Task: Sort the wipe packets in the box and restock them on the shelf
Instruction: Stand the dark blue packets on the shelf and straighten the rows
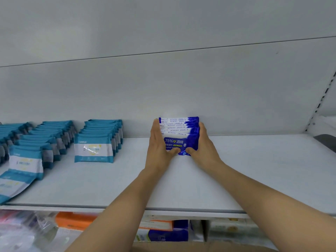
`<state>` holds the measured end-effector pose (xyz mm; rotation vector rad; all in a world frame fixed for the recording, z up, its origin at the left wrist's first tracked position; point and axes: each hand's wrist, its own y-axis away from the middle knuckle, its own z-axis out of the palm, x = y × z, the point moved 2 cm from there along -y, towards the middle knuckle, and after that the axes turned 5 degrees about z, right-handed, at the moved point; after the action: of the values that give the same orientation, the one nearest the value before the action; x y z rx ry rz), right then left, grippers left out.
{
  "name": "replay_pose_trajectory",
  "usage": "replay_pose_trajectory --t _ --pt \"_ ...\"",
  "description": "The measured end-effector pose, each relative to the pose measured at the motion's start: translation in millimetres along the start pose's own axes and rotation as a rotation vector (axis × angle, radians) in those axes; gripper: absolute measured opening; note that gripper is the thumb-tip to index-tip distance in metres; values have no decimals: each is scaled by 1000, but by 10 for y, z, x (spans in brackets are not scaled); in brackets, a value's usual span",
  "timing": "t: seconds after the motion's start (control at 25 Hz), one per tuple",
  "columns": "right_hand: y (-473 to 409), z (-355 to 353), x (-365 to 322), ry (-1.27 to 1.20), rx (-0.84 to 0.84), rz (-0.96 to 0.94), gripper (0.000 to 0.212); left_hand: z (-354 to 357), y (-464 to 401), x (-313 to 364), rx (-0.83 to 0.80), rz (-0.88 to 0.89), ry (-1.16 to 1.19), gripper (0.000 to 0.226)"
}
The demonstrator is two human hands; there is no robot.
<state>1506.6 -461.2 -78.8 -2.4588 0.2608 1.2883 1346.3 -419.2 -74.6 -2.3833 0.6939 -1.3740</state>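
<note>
both hands point(181, 144) clasp blue wipe packets point(180, 132) on shelf point(254, 171)

Front blue wipe packet point(181, 142), centre of frame: reads "75%" followed by "酒精", with partly covered "lcohol W" beneath. Print on the teal packets point(93, 150), left of frame, is too blurred to read.

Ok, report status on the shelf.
Left hand and right hand clamp the row of dark blue alcohol-wipe packets, upright on the white shelf. Teal packet rows apart, left.
</note>
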Motion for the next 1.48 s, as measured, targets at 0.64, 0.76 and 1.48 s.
replay_pose_trajectory --t 0.64,0.76,1.48 --pt "283 -262 -121 503 -8 29 72 -161 128 65 -17 -5 -392 121" --pt "518 -427 -210 580 -7 -5 63 -262 237 143 -36 3 -491 110" --pt "3244 -1001 1192 376 -23 138 22 524 3208 724 -630 -12 -38 22"
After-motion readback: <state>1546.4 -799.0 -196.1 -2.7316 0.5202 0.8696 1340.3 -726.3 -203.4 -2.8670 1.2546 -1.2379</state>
